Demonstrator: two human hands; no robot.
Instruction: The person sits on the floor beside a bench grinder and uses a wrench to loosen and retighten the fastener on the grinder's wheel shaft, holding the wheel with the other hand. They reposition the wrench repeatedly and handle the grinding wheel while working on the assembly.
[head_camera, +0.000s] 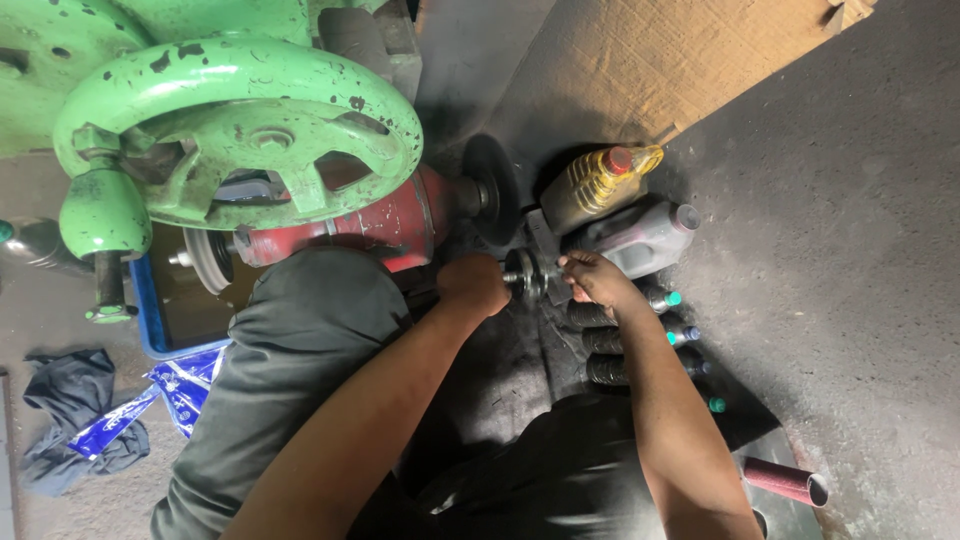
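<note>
Head view is looking straight down at a small dark metal part (527, 277), a stubby shaft with disc-like rings, which is sitting just below the black grinding disc (492, 190) of the red motor (392, 225). The left hand (473, 284) is closing around the part's left end in a tight fist, so that end is hidden; the right hand (592, 279) is pinching its right end with narrow, curled fingers, and what lies under those fingers cannot be made out. A pale flat bracket beside the part is too murky to identify. Just right of the disc, a yellow oil bottle (598, 182) with a red cap is lying tilted, touching a grey jug (640, 236) below it. Further below the disc, behind the right forearm, dark ribbed cylinders (600, 342) with teal and blue tips are lying stacked, partly covered by the arm. A maroon tube (785, 481) is lying well below and right of the disc. Left of the disc, a large green handwheel (238, 130) is overhanging the motor, hiding its left half, and a blue tray (150, 325) is peeking out beneath it. The person's dark trousers are filling the lower frame.
</note>
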